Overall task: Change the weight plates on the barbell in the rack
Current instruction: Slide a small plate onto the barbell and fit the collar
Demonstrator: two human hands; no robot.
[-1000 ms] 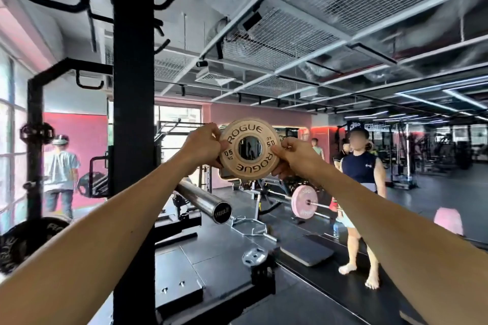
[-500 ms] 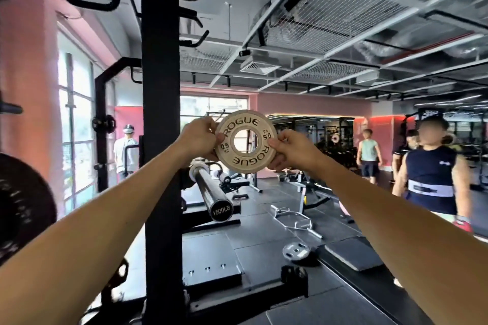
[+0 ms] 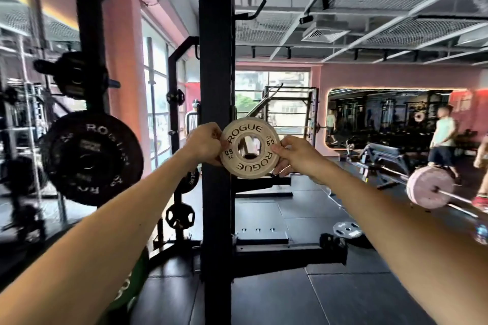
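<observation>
Holding a small tan plate (image 3: 249, 148) upright at arm's length, both hands pinch its rim.

Its face reads ROGUE and 0.5 KG; the left hand (image 3: 204, 143) grips the left edge, the right hand (image 3: 295, 156) the right edge, just in front of the black rack upright (image 3: 215, 66). A large black plate (image 3: 92, 157) hangs at left; a pink-plated barbell (image 3: 429, 188) lies far right.
</observation>
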